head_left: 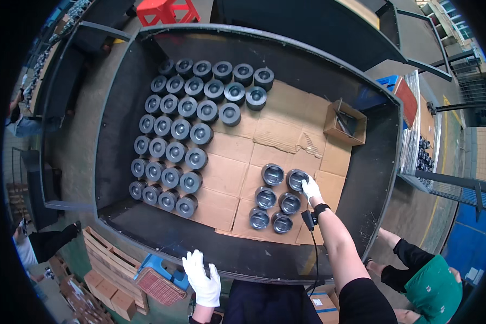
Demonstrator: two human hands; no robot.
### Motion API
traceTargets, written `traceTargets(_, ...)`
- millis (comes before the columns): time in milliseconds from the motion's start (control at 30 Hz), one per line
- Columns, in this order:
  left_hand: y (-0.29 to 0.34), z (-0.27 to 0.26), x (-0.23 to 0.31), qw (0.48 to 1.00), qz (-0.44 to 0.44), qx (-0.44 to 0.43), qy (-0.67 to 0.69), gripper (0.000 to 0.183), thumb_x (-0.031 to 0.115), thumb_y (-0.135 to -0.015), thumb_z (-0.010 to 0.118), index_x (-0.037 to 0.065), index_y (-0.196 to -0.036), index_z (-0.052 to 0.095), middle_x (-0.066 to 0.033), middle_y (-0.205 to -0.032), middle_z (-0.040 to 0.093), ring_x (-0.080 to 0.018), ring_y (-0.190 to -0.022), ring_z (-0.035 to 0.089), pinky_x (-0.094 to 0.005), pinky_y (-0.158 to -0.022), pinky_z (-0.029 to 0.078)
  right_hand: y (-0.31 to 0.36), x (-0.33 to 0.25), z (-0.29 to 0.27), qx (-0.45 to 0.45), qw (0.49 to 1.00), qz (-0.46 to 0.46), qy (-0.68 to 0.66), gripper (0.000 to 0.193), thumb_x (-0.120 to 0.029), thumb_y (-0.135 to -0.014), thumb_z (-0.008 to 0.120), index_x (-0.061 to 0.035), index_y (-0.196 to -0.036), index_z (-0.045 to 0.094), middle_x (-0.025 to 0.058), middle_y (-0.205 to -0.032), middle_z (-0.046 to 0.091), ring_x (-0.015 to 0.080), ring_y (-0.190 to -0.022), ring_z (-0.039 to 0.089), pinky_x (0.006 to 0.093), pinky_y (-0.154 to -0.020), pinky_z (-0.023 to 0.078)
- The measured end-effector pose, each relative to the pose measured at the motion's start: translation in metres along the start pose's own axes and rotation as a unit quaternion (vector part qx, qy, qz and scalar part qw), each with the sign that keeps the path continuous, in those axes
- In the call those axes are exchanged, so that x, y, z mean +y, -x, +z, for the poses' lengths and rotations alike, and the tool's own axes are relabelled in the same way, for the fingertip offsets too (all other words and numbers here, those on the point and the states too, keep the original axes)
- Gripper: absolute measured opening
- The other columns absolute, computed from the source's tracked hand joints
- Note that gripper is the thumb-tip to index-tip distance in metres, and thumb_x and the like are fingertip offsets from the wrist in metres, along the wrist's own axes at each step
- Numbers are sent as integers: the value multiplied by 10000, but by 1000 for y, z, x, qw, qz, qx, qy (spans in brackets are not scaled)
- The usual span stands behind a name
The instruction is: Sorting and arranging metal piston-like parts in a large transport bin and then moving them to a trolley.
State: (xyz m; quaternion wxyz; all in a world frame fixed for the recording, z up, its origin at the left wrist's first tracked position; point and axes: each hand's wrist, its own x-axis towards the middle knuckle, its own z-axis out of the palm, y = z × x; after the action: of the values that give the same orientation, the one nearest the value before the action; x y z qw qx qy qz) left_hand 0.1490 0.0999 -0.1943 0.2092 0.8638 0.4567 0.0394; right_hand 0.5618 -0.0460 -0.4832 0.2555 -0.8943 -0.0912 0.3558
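My right hand (310,189), in a white glove, grips the right edge of a dark metal piston (295,179) at the far right corner of a small group. Beside it on the cardboard (232,186) stand several more pistons of this group, such as a near one (281,222), with their shiny hollowed tops upward. My left hand (202,278), also gloved in white, hovers by the bin's near edge with its fingers spread and nothing in them. Farther left, rows of dull dark grey pistons (180,129) stand close together.
A deep black metal bin (113,129) surrounds the pistons. In its right part sits a small open cardboard box (356,116) with dark pieces inside. Outside are a red stool (164,9), a blue stool (164,278), a wooden pallet (100,251) and a person in green (434,289).
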Motion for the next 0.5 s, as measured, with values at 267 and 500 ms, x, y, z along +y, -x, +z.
traceTargets(267, -24, 42, -27, 993, 24, -28, -112, 438, 69, -805, 640, -3, -1228, 554, -207, -1272, 565, -425, -1256, 485, -575, -1097, 322, 70, -118, 2, 107, 952, -196, 211, 326, -288, -909, 601, -67, -1148, 625, 155, -1129, 658, 327, -1045, 626, 432, -895, 507)
traceTargets(500, -27, 46, -19, 996, 25, -15, -81, 396, 54, -792, 623, 8, -1184, 595, -176, -1245, 589, -398, -1236, 512, -545, -1081, 354, 58, -127, 66, -40, 915, -271, 298, 244, -156, -928, 524, -41, -1135, 583, 186, -972, 618, 337, -888, 616, 454, -737, 510)
